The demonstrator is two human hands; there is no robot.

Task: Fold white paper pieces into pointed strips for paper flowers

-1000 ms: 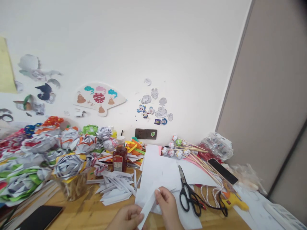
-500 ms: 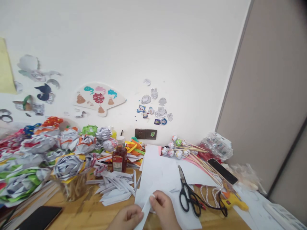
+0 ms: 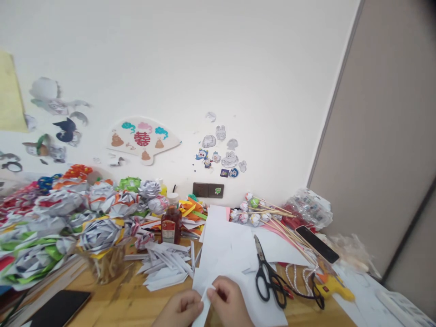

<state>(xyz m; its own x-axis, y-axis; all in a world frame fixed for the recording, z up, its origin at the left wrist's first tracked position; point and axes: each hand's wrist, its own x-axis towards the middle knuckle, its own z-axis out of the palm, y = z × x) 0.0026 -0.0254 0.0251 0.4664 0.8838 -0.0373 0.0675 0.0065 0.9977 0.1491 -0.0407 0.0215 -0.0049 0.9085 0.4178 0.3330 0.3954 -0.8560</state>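
fan-shaped cutout point(image 3: 142, 139) on wall point(image 3: 265, 68); dark socket plate point(image 3: 208, 190) likewise; reddish-brown bottle point(image 3: 171, 225) upright; yellow glue gun point(image 3: 335, 286) at right

White paper strip point(image 3: 205, 303) held slantwise

Narrow and plain, it is pinched at its upper end by the right hand point(image 3: 230, 302), lower down by the left hand point(image 3: 181, 309). It may be folded lengthwise, but much is hidden.

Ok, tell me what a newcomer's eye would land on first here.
Probably the heap of paper flowers, edged in green, orange and red, at the left. Next, the fan with its red character, on the wall left of centre. Then, at bottom centre, the left hand and right hand holding a white strip, black scissors to their right.
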